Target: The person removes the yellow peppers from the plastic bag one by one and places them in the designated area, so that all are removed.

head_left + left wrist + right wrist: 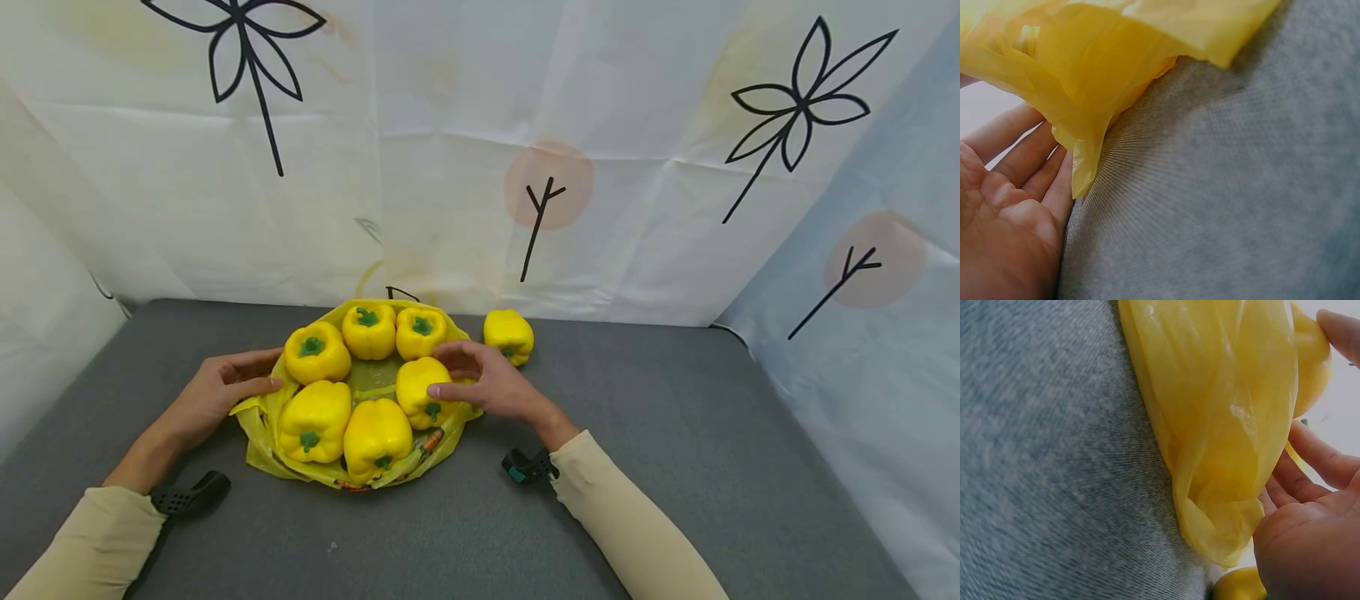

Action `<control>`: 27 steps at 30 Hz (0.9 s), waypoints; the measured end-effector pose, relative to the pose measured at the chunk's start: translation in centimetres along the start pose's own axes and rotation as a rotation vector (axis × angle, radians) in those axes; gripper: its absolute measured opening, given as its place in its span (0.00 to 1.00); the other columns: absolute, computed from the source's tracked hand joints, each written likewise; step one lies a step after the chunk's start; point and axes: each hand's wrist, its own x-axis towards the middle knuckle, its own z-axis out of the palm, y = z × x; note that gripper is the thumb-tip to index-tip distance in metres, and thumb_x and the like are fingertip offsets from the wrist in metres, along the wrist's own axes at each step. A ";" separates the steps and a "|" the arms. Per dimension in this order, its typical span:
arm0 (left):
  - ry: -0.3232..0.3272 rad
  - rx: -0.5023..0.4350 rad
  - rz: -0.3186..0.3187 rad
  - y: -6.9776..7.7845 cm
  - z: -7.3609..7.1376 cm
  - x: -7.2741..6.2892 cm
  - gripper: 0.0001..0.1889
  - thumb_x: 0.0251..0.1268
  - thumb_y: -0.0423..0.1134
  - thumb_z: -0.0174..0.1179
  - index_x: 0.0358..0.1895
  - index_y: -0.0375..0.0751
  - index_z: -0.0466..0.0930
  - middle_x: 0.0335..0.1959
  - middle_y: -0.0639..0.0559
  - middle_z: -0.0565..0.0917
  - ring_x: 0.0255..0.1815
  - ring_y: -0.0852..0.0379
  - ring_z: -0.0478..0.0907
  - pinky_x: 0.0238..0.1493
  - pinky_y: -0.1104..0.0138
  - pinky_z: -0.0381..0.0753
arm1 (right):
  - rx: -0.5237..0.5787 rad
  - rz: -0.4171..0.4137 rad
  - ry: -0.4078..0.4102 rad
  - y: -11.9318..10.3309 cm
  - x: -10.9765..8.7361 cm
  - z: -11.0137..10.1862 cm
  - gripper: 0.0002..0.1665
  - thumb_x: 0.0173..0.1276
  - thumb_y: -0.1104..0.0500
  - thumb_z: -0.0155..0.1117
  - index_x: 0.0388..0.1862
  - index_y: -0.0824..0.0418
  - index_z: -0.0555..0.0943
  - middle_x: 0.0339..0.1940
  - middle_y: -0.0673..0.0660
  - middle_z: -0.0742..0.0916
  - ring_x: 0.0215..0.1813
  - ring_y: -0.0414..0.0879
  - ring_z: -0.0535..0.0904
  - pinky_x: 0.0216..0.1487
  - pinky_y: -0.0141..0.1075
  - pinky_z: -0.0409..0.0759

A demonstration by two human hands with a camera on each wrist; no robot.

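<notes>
Flanking the yellow bag (258,437) from both sides now, the two hands have it squarely between them, its broad oval stretching left to right across the bench (675,433). Left hand (225,387) at the left rim: spread wide, fingers straight against the plastic. Right hand (495,383) at the opposite rim, loosely spread too, thumb touching the right-hand pepper (412,385), one of six yellow peppers ringed inside. And here's the relation that looks likely to matter: the lone pepper (508,333) sits outside, just beyond the right hand, stem tilted toward the person, far nearer that hand than the left. Only the head view gives the whole ring; the left wrist view adds the bare palm and a pointed plastic fold (1088,162) beside the fingers, while the right wrist view reveals the bag's drooping side wall, its bunched corner hanging low.
</notes>
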 end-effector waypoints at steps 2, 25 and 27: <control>-0.001 -0.001 -0.001 0.0 0.0 0.0 0.32 0.77 0.41 0.59 0.75 0.26 0.62 0.65 0.59 0.74 0.57 0.80 0.71 0.52 0.79 0.76 | -0.002 0.014 -0.002 0.0 0.0 0.0 0.37 0.71 0.53 0.69 0.74 0.64 0.69 0.69 0.59 0.76 0.68 0.54 0.74 0.67 0.42 0.73; -0.005 0.000 -0.006 0.0 0.0 0.0 0.33 0.77 0.41 0.59 0.76 0.26 0.61 0.67 0.56 0.73 0.57 0.80 0.70 0.52 0.79 0.75 | -0.039 0.028 -0.061 0.5 0.2 -0.2 0.39 0.70 0.52 0.70 0.75 0.61 0.67 0.68 0.57 0.76 0.67 0.52 0.74 0.66 0.42 0.73; -0.006 0.002 -0.009 0.1 0.0 0.0 0.33 0.77 0.41 0.59 0.76 0.26 0.61 0.68 0.55 0.73 0.57 0.80 0.70 0.52 0.79 0.75 | -0.048 0.019 -0.068 0.5 0.2 -0.2 0.39 0.70 0.54 0.70 0.75 0.61 0.67 0.68 0.57 0.76 0.67 0.52 0.73 0.67 0.43 0.73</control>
